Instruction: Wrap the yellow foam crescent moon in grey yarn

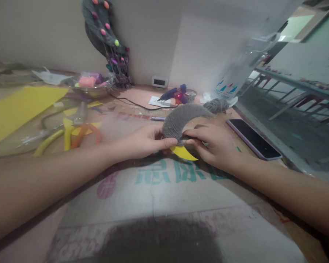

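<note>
A crescent wrapped in grey yarn (178, 118) is held up over a printed cardboard sheet (164, 204). Its lower tip is bare yellow card (184, 152). My left hand (145, 140) pinches the crescent's left edge, with the thumb across the front. On the inner curve, my right hand (211, 142) has its thumb and fingertips closed together by the lowest wraps; they seem to be on the yarn, though the strand itself is too small to make out. Behind the crescent sits a ball of grey yarn (217, 106).
A blue glue gun (173, 94) with a red light lies behind. A phone (253, 138) is at right. Pliers with yellow handles (67, 135), orange-handled scissors (83, 136) and yellow card (24, 106) lie at left. A decorated grey crescent (98, 25) hangs against the wall.
</note>
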Demonstrator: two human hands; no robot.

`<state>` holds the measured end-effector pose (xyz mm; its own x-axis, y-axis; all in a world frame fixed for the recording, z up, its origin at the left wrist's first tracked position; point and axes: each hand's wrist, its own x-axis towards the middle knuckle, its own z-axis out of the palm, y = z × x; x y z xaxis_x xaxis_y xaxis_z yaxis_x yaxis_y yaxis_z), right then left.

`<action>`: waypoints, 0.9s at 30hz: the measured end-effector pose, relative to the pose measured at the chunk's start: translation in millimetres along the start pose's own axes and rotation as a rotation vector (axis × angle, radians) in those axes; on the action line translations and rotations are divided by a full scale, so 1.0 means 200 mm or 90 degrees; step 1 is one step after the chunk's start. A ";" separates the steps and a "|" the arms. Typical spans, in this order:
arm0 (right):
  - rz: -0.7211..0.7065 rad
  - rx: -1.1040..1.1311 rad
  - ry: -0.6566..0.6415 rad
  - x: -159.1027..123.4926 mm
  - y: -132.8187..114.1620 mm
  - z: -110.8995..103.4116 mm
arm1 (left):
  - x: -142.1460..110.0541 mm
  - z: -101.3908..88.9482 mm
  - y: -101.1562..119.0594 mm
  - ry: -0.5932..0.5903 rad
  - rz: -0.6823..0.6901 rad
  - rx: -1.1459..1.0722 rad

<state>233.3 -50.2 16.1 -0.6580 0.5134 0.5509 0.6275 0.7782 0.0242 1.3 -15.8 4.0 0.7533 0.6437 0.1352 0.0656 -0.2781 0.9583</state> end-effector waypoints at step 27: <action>-0.017 -0.005 0.008 -0.01 0.01 -0.01 | 0.01 -0.01 -0.02 -0.001 0.022 -0.034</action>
<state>235.9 -50.3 17.3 -0.6692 0.4879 0.5605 0.6130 0.7888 0.0453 2.0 -12.3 0.2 0.7555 0.6332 0.1683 0.0046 -0.2620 0.9651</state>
